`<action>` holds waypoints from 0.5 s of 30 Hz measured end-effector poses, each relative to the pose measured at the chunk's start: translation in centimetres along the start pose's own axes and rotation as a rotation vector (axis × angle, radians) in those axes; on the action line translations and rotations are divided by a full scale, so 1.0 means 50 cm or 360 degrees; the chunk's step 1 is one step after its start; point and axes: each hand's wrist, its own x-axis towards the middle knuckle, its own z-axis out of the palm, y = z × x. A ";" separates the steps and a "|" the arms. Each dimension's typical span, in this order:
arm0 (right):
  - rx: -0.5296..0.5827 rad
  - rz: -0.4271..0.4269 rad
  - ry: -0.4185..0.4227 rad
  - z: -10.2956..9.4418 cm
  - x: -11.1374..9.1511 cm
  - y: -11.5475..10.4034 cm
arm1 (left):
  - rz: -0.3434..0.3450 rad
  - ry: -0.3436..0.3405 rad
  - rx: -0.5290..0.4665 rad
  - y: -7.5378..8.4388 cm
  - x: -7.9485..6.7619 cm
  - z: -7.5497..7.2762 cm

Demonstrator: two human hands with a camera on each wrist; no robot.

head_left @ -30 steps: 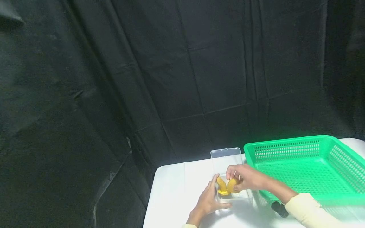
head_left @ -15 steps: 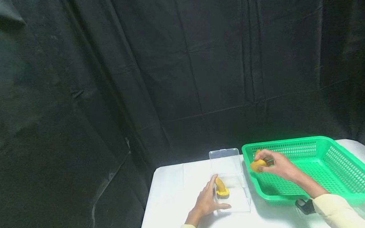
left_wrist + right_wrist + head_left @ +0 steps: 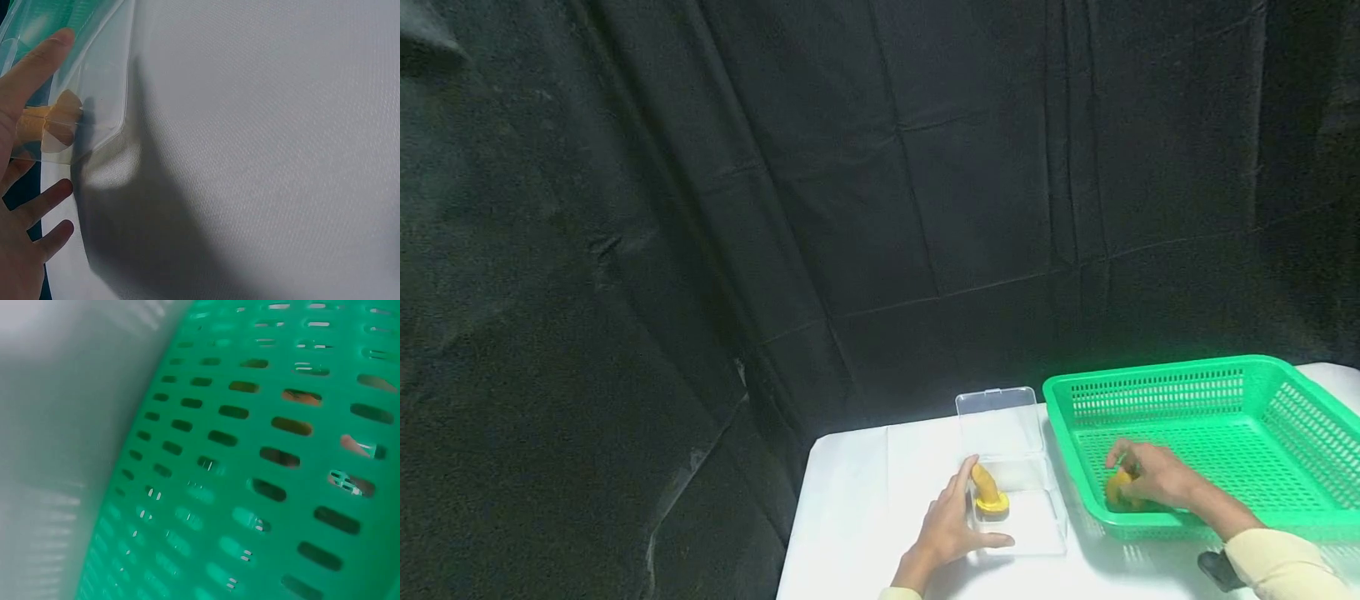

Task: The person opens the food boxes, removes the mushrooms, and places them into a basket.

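We see the left hand (image 3: 946, 525) spread wide at the side of a clear, rectangular plastic box (image 3: 1037, 521), thumb and forefinger well apart. The forefinger reaches along the box's near side to just beside the mustard-yellow curved piece with a flared rim (image 3: 989, 497), while the thumb stretches along the nearer end. In the left wrist view we find the thumb over the box's edge and the other fingers fanned out, straight and apart.

That yellow piece sits inside the box, just to the right of the left forefinger, its narrow end tilted up toward the fingertip. Beyond the fingers, the box's clear plastic lid (image 3: 1000, 423) is turned back.

The right hand (image 3: 1161, 475) is down inside a green plastic basket with slotted walls (image 3: 1240, 454), its fingers curled round a rounded yellow-orange piece (image 3: 1119, 490) — thumb and fingertips hide part of it. We cannot tell whether that piece touches the basket's floor. The right wrist view gives us mostly slotted green wall, with glimpses of skin and orange through the slots.

Under both hands is a white-covered counter (image 3: 857, 500); beyond them hangs a creased black cloth (image 3: 850, 183).
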 end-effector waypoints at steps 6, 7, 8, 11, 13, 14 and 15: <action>0.0040 0.0114 -0.0186 0.001 -0.001 0.002 | -0.0002 0.0011 0.0003 0.001 0.001 0.001; 0.0035 0.0118 -0.0199 0.002 0.000 0.002 | -0.0004 0.0013 0.0002 0.000 0.000 0.002; 0.0026 0.0114 -0.0199 0.002 0.000 0.004 | -0.0003 0.0014 0.0000 0.000 0.000 0.003; -0.0015 0.0078 -0.0185 0.001 0.001 0.006 | -0.0005 0.0021 0.0002 -0.001 0.001 0.004; -0.0034 0.0053 -0.0164 0.000 0.001 0.005 | -0.0004 0.0021 -0.0002 -0.001 0.001 0.004; -0.0052 0.0038 -0.0154 0.000 0.001 0.004 | -0.0009 0.0018 -0.0005 -0.001 0.001 0.004; -0.0077 0.0023 -0.0146 -0.001 0.001 0.003 | -0.0014 0.0016 -0.0009 -0.001 0.001 0.003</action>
